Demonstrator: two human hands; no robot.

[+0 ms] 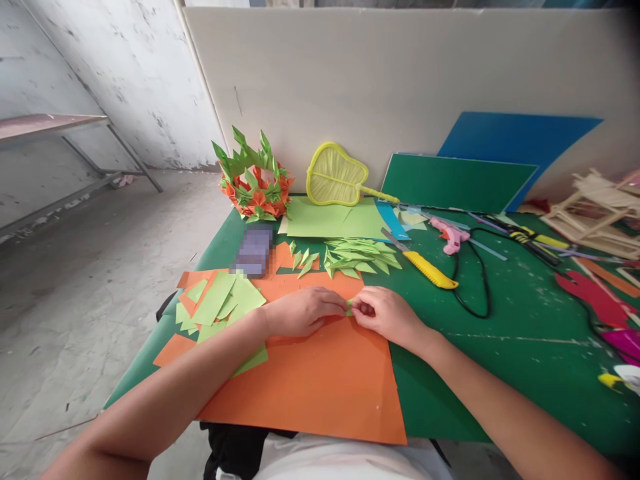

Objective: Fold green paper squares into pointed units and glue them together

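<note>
Over a large orange paper sheet [320, 380], both hands meet at a small piece of green paper [349, 308]. My left hand [306, 311] is closed with its fingertips on the left end of that piece. From the other side, my right hand [383, 312] pinches it between thumb and fingers. Most of the piece is hidden by the fingers. Just beyond lies a pile of folded green paper leaves [360, 257], with a few more folded leaves [303, 257] to its left. Loose green paper pieces [230, 297] are heaped by my left forearm.
A paper crown of green and orange folded pieces [255, 183] stands at the back left, near a pixelated dark object [254, 250]. Rightward lie a yellow utility knife [430, 269], a pink glue gun [450, 235] with its black cord, and a wooden stick structure [595, 207]. A yellow fan [336, 175] leans behind.
</note>
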